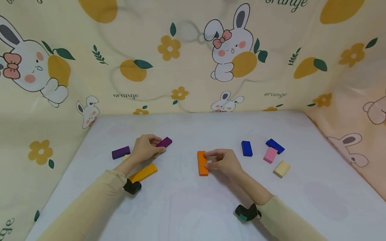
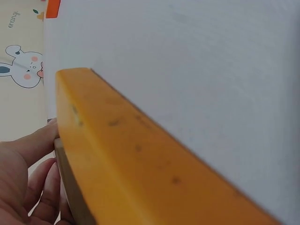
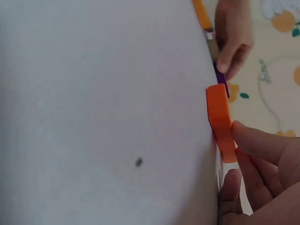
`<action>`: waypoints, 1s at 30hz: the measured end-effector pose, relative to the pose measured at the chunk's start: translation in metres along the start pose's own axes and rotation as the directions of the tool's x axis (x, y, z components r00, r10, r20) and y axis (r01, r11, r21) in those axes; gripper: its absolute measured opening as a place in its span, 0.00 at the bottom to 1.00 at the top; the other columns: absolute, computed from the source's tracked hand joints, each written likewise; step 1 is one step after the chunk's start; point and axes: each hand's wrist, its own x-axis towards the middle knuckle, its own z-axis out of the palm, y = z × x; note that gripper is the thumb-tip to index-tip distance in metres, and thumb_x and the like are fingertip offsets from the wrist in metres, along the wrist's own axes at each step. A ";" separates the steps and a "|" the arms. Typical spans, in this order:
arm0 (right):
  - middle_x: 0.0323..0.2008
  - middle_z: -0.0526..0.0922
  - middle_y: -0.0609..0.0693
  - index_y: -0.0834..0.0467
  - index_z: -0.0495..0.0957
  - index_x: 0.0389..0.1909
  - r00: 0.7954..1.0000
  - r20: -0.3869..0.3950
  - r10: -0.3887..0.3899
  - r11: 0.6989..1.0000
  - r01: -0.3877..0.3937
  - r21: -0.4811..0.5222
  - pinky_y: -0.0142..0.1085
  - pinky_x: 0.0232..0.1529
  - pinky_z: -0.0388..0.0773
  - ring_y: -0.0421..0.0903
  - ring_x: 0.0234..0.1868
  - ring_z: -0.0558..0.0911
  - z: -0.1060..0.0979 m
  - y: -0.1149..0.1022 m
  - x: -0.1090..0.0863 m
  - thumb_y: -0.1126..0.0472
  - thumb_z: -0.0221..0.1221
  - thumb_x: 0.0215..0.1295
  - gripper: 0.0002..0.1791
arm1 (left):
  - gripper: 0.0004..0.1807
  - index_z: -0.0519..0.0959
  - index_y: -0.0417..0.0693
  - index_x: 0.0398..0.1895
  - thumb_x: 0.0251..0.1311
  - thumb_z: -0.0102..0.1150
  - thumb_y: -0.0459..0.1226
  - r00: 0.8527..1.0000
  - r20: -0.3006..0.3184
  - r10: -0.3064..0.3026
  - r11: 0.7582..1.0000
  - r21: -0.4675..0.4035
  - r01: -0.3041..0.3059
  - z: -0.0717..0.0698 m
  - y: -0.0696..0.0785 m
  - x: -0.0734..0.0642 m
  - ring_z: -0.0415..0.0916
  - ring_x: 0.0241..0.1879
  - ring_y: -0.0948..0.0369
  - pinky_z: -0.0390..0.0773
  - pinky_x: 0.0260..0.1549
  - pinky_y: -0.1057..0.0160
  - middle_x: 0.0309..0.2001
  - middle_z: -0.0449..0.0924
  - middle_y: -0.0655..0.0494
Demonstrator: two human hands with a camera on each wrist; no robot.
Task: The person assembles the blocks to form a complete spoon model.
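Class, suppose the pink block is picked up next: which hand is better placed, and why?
Probably the right hand: it is nearer the pink block, though it is touching an orange block. The left hand is farther off and is pinching a purple block.

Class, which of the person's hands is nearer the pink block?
Right. In the head view, the right hand, at the orange block, is left of the pink block; the left hand, holding a purple block, is farther left.

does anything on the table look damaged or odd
Yes: dark marks on the yellow block look like scuffs or dirt in the left wrist view. The right wrist view shows a dark spot on the white table.
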 end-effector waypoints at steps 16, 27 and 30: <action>0.41 0.86 0.46 0.54 0.89 0.40 0.998 -0.040 -0.048 0.997 0.046 -0.064 0.32 0.28 0.68 0.50 0.35 0.73 0.006 0.002 -0.005 0.67 0.74 0.51 0.14 | 0.20 0.82 0.36 0.49 0.55 0.73 0.37 0.998 0.027 0.055 0.998 0.028 -0.055 -0.005 0.007 -0.002 0.78 0.41 0.52 0.78 0.47 0.54 0.43 0.83 0.46; 0.41 0.86 0.48 0.55 0.89 0.41 0.999 -0.033 -0.033 0.999 0.032 -0.035 0.28 0.26 0.70 0.49 0.34 0.74 0.005 0.004 -0.005 0.68 0.73 0.51 0.14 | 0.23 0.82 0.40 0.52 0.53 0.74 0.39 0.990 0.075 0.118 0.993 -0.007 -0.118 -0.003 0.019 0.005 0.77 0.41 0.55 0.79 0.46 0.57 0.43 0.84 0.51; 0.41 0.86 0.48 0.55 0.89 0.41 0.999 -0.023 -0.043 0.998 0.042 -0.042 0.28 0.26 0.69 0.49 0.34 0.73 0.004 0.005 -0.004 0.67 0.73 0.52 0.14 | 0.23 0.82 0.42 0.52 0.53 0.74 0.39 0.989 0.088 0.119 0.992 -0.053 -0.115 0.000 0.026 0.008 0.78 0.42 0.56 0.79 0.47 0.57 0.45 0.83 0.53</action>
